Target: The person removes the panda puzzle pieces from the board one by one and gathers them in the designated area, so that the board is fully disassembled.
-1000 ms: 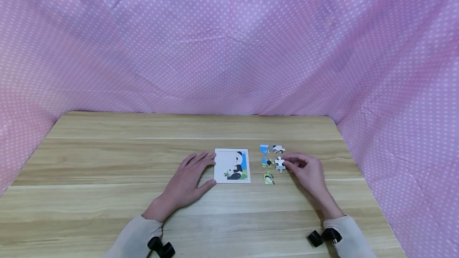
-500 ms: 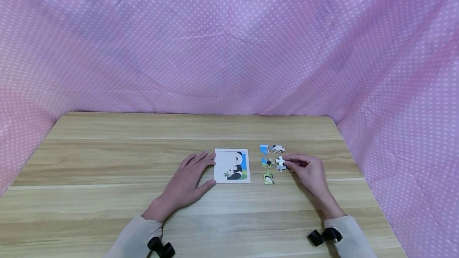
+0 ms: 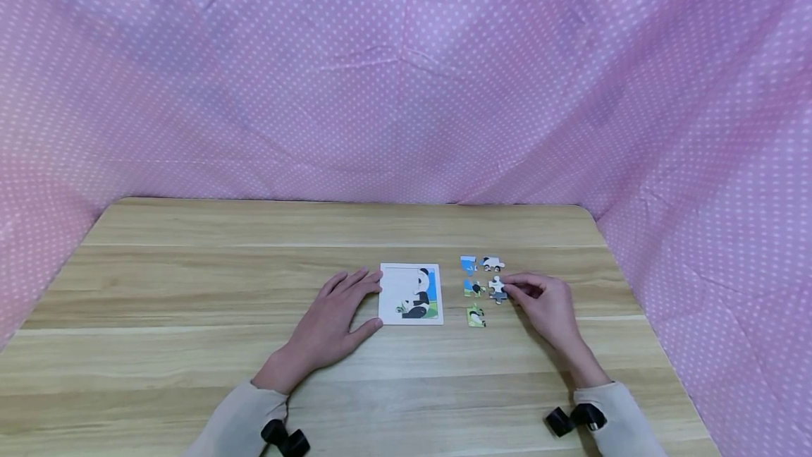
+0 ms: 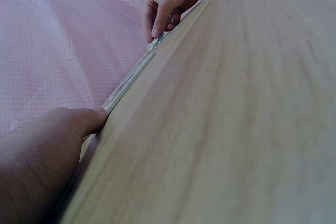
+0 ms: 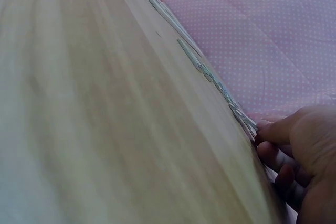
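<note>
My hands and the panda puzzle

My right hand (image 3: 542, 302) pinches a grey puzzle piece (image 3: 497, 290) beside the puzzle board (image 3: 410, 293). My left hand (image 3: 333, 323) lies flat, fingers spread, touching the board. No words show.

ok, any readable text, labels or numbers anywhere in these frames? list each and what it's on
None readable in any view.
Puzzle board: a panda picture only, no words.
Loose puzzle pieces, including the one the right hand pinches: picture fragments, no letters.
Pink cloth: white dots, no print.
Table: bare wood grain, no label.
</note>
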`<state>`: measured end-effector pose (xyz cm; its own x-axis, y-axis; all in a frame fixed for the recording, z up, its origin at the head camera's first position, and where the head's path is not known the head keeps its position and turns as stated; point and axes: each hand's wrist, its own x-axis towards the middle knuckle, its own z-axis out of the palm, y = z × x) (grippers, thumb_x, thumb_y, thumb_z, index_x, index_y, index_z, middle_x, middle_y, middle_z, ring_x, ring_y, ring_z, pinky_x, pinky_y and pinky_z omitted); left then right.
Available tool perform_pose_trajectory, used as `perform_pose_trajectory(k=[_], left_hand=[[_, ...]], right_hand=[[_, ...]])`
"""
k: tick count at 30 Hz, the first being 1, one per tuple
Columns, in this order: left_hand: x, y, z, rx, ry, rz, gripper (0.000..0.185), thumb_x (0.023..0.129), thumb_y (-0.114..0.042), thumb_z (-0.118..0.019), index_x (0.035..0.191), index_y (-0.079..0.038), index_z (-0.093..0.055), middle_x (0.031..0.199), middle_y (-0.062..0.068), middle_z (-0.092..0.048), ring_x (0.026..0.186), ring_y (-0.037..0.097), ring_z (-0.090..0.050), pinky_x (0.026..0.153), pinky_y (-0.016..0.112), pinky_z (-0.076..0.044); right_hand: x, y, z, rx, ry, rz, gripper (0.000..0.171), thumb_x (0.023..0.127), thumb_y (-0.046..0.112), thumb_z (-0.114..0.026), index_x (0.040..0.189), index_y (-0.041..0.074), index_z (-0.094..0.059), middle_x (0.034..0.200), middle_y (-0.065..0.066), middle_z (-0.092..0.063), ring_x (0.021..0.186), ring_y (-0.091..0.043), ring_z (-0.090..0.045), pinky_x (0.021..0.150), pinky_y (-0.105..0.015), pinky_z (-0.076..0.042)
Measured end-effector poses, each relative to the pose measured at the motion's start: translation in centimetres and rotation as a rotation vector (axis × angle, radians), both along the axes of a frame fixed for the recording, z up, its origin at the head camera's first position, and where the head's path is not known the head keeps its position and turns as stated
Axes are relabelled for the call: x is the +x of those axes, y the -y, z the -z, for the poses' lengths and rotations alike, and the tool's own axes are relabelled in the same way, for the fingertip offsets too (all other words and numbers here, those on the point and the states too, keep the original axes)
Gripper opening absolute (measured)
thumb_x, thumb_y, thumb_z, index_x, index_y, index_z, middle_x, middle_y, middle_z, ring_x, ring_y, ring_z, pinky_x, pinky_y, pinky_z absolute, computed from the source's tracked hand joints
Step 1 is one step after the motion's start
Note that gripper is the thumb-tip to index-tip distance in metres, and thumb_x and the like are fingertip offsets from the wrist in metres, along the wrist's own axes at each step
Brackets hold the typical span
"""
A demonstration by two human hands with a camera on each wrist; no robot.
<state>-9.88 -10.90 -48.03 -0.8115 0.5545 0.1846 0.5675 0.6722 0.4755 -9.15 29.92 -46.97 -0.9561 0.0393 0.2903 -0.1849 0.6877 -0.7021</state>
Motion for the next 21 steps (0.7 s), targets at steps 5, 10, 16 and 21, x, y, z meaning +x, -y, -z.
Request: perform_pose_trajectory(k=[5,10,16,21], left_hand=[[-0.02,0.00,-0.01,-0.002,0.000,0.000,0.056,0.107,-0.047,-0.071,0.150,-0.012,-0.063,0.174,0.002,-0.047,0.164,0.030,-0.038,0.137,0.056,-0.023],[-0.05,0.03,0.03,0.001,0.000,0.003,0.056,0.107,-0.047,-0.071,0.150,-0.012,-0.063,0.174,0.002,-0.047,0.164,0.030,-0.038,0.136,0.056,-0.023],[-0.06,0.04,0.00,-0.003,0.002,0.001,0.056,0.107,-0.046,-0.071,0.150,-0.012,-0.063,0.174,0.002,-0.047,0.164,0.030,-0.038,0.137,0.056,-0.023],[-0.02,0.05,-0.12,-0.005,0.009,-0.001,0.056,0.107,-0.046,-0.072,0.150,-0.012,-0.063,0.174,0.002,-0.047,0.164,0.030,-0.038,0.137,0.056,-0.023]], right_hand=[[0.06,-0.05,-0.03,0.017,0.005,-0.007,0.018,0.093,-0.005,-0.086,0.105,0.008,-0.088,0.100,-0.010,-0.084,0.075,-0.002,-0.066,0.066,-0.010,-0.053],[0.17,-0.21,-0.25,0.030,0.048,-0.020,0.019,0.094,-0.001,-0.086,0.110,0.010,-0.087,0.103,-0.006,-0.081,0.077,-0.005,-0.066,0.067,-0.015,-0.056],[0.22,-0.71,-0.51,0.048,0.082,-0.062,0.026,0.088,0.005,-0.094,0.113,0.009,-0.087,0.104,-0.005,-0.077,0.077,-0.006,-0.065,0.065,-0.018,-0.056],[0.19,-0.82,-0.60,0.051,0.097,-0.083,0.023,0.087,0.005,-0.095,0.109,0.010,-0.088,0.105,-0.006,-0.076,0.078,-0.008,-0.063,0.065,-0.018,-0.055]])
